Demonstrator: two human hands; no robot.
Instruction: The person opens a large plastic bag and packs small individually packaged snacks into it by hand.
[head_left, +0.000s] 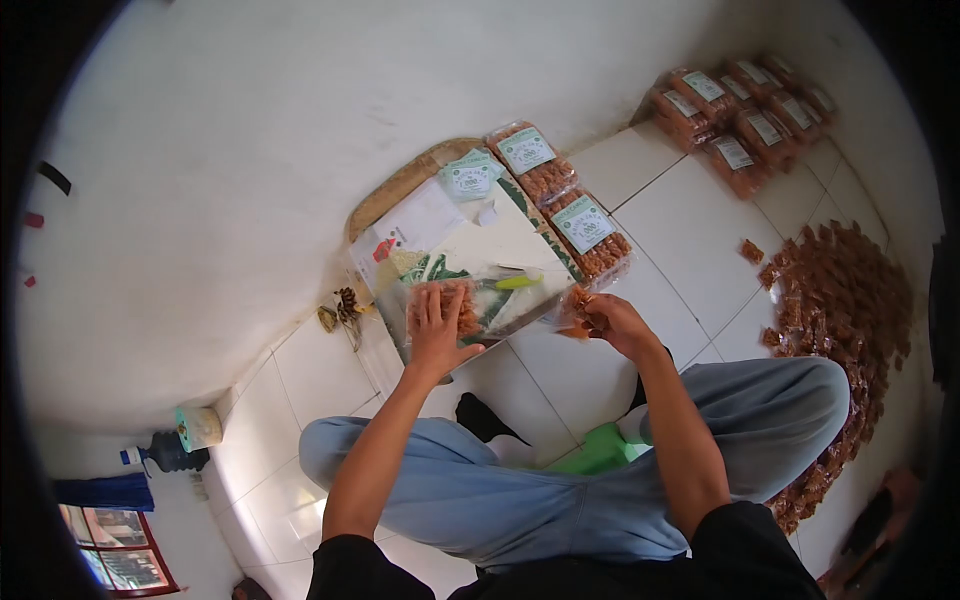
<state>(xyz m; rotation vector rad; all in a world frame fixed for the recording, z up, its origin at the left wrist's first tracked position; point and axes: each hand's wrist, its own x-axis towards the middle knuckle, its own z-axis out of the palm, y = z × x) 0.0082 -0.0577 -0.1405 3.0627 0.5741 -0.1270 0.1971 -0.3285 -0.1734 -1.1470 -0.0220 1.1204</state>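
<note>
My left hand [437,322] lies with its fingers spread over a clear plastic bag [468,318] that holds orange-brown packets, on the low table [500,245]. At the table's front right corner, my right hand [617,325] pinches a small clear packet [575,312] with orange-brown contents. A tool with a lime-green handle [518,282] rests on the table just beyond the bag. Green-and-white paper labels [470,178] are stacked at the table's far end. Two filled, labelled bags [587,228] lie along its right edge.
A large heap of small brown packets [840,300] covers the floor at right. Several filled, labelled bags [740,115] are piled against the back wall. A green stool [600,450] is between my legs. A tub [200,427] and a water bottle [170,455] stand at left.
</note>
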